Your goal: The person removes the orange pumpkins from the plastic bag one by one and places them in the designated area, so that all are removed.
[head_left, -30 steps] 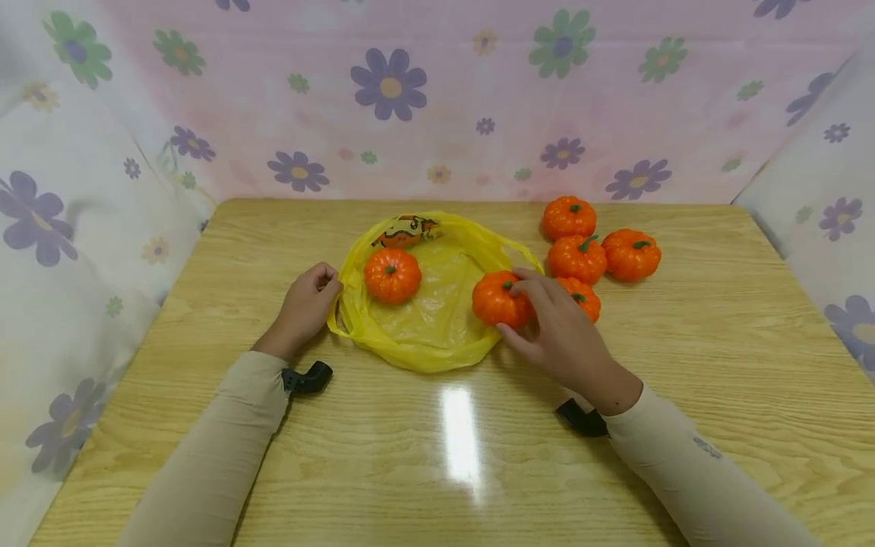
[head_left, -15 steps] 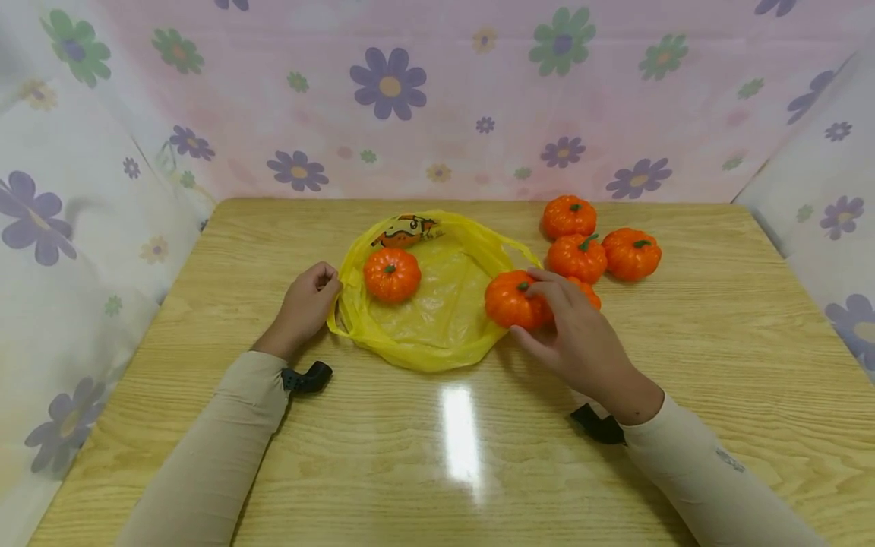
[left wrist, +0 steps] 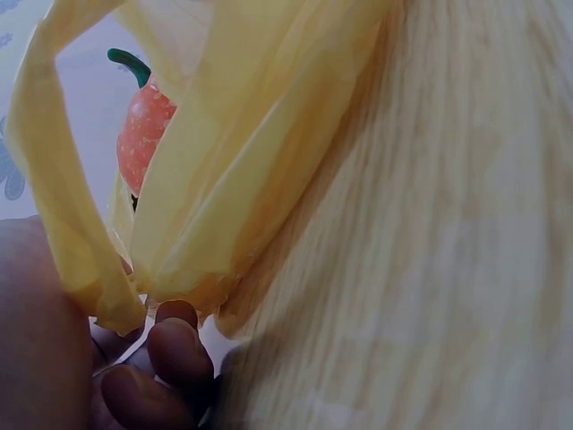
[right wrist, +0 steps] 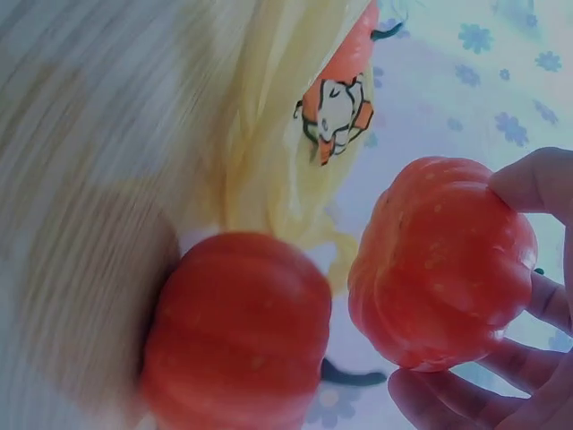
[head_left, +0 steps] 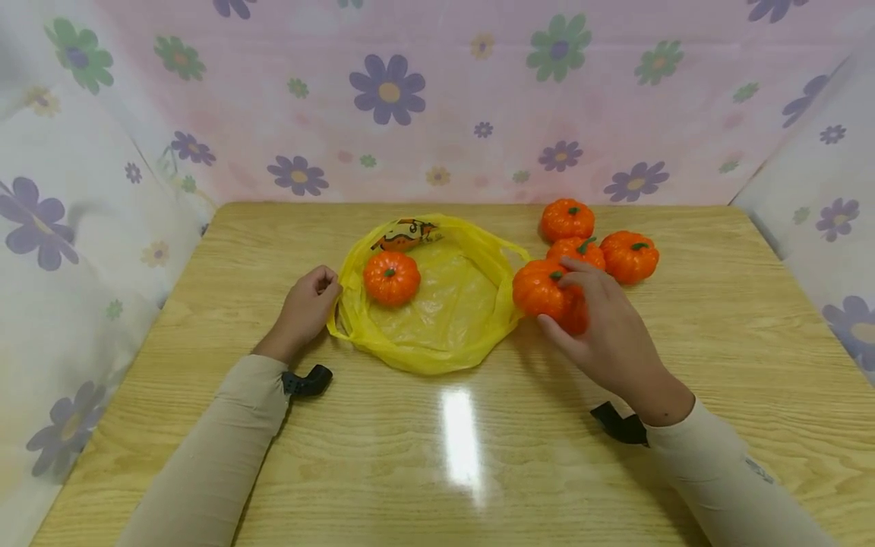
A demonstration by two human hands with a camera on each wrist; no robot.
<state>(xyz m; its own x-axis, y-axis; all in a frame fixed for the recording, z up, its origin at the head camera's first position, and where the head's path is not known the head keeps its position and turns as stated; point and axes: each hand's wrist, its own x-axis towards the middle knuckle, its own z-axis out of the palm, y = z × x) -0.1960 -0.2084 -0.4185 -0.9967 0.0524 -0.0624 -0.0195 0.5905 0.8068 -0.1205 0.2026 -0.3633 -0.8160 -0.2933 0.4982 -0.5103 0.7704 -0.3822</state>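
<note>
My left hand (head_left: 304, 313) pinches the left edge of a yellow plastic bag (head_left: 431, 360), which lies spread with its mouth up. Inside the bag, at its left, sits a small orange toy pumpkin (head_left: 392, 278) with a green stem. Just past the bag's right rim, my right hand (head_left: 608, 338) grips another orange pumpkin (head_left: 536, 289) between thumb and fingers. In the right wrist view this held pumpkin (right wrist: 439, 264) is raised off the table, beside a resting pumpkin (right wrist: 237, 331). The head view shows that one mostly hidden behind the held pumpkin and the hand.
Behind my right hand, pumpkins cluster on the wooden table (head_left: 383, 471): one at the back (head_left: 567, 220), a partly covered pumpkin (head_left: 576, 251) and a right-hand pumpkin (head_left: 630, 257). A flowered cloth (head_left: 437, 99) encloses the table's back and sides.
My right hand has carried its pumpkin rightward, from over the bag's right rim to above the pumpkin beside it. The left hand has stayed at the bag's edge.
</note>
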